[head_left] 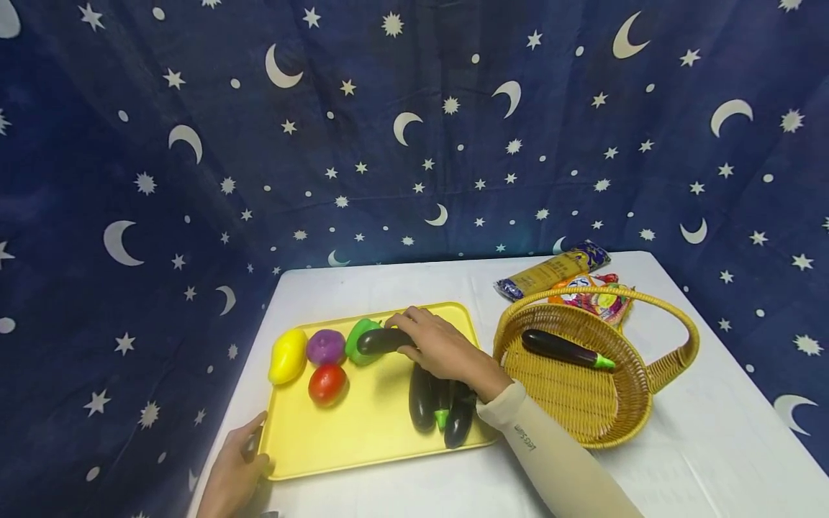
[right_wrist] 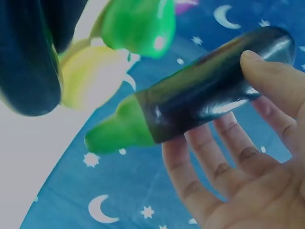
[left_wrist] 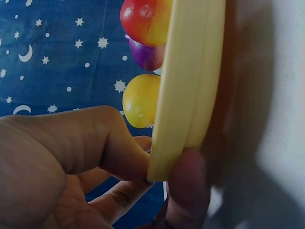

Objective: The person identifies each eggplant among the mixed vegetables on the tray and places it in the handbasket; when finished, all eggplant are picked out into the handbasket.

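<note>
My right hand (head_left: 440, 344) holds a dark eggplant (head_left: 378, 341) above the yellow tray (head_left: 363, 439), thumb on one side and fingers on the other. In the right wrist view the green stem end of this eggplant (right_wrist: 205, 86) points away from the palm. With thumb and fingers, my left hand (head_left: 236, 464) pinches the tray's near left corner. More eggplants (head_left: 422, 399) lie at the tray's right side, partly hidden by the right arm. A green pepper (head_left: 360, 349), a purple onion (head_left: 326, 347), a red tomato (head_left: 327, 384) and a yellow mango (head_left: 288, 356) sit toward the left.
A wicker basket (head_left: 637, 421) with a tall handle stands right of the tray, and one eggplant (head_left: 563, 348) lies inside. Behind it are a pasta packet (head_left: 550, 273) and a colourful bag (head_left: 599, 302). A starry blue curtain (head_left: 363, 144) hangs behind the white table (head_left: 719, 446).
</note>
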A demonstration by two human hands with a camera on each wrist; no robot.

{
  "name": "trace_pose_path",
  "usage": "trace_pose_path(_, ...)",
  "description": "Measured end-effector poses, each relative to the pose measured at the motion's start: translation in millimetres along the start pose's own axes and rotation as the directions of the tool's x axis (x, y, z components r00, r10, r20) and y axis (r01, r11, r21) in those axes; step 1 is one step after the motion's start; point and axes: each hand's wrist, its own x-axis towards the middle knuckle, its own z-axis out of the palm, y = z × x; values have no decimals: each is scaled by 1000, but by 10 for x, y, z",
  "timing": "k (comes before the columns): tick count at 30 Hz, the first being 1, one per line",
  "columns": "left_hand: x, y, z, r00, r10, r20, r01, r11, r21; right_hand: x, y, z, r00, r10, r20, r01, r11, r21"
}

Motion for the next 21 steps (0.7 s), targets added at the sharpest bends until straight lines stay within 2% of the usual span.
trace_pose_path(6,-11,8,24,1000,-11,1,11,1000,-20,-257,-39,-265,999,38,-35,-33,990,138)
trace_pose_path(12,-20,6,13,1000,4,0,-4,1000,-9,-568,-50,-482,995,70,-67,-47,956,290)
trace_pose_path(21,-8,-18,14,1000,-8,23,9,999,-32,-871,-6,-624,992,83,-93,-40,921,388)
